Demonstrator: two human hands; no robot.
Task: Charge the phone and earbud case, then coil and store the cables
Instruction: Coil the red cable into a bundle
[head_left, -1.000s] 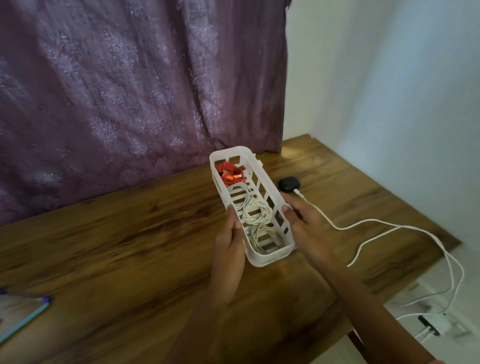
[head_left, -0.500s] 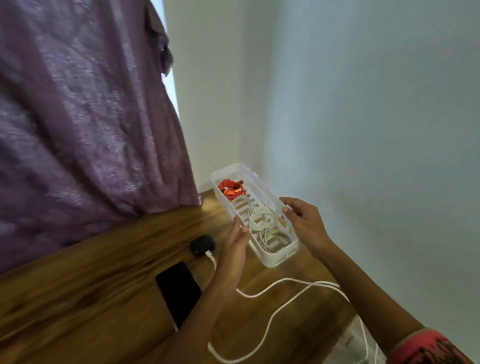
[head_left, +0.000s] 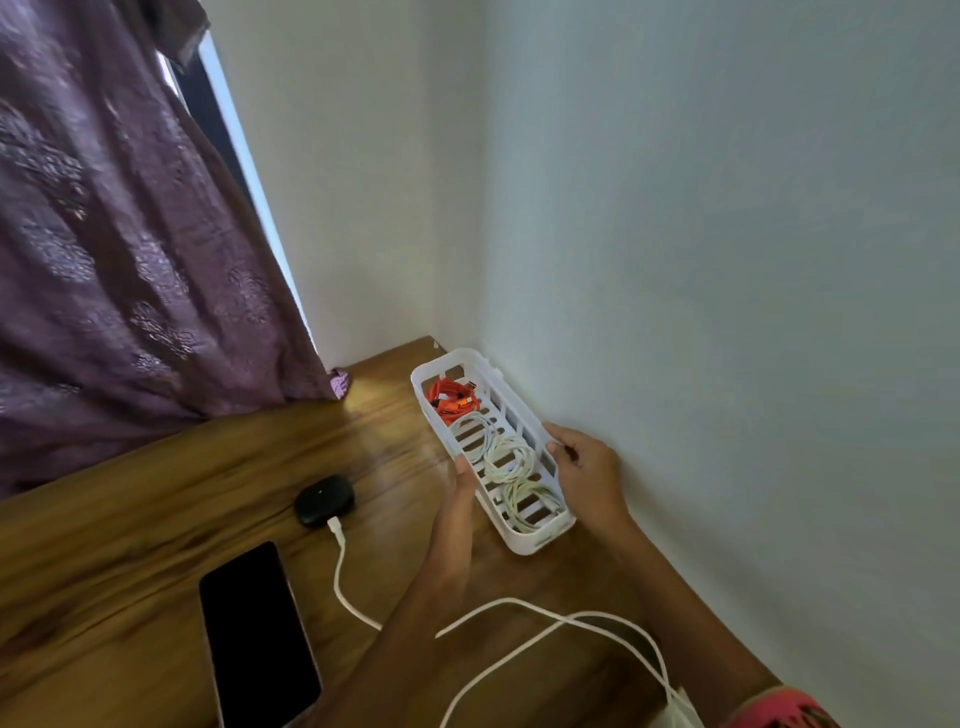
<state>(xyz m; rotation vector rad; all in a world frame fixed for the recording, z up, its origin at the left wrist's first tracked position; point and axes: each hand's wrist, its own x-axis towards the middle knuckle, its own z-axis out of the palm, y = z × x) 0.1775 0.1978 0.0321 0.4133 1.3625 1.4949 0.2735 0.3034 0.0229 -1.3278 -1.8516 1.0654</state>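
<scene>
A white slotted basket (head_left: 540, 540) sits at the table's far right corner against the wall. Inside lie a coiled orange cable (head_left: 451, 401) and three coiled white cables (head_left: 508, 457). My left hand (head_left: 460, 512) holds the basket's left side and my right hand (head_left: 584, 467) grips its right rim. A black earbud case (head_left: 324, 500) lies to the left with a white cable (head_left: 340, 571) plugged into it. The black phone (head_left: 257, 631) lies screen-up near the front edge; a second white cable (head_left: 519, 644) runs across the table under my arms.
The wooden table (head_left: 156, 519) meets a white wall (head_left: 727, 312) on the right. A purple curtain (head_left: 104, 260) hangs behind the table on the left. Something white (head_left: 678, 714) shows at the bottom edge where the cables end.
Both hands carried the basket from the middle of the table to the right corner and lowered it beside the wall. The view swung right, bringing the phone into sight.
</scene>
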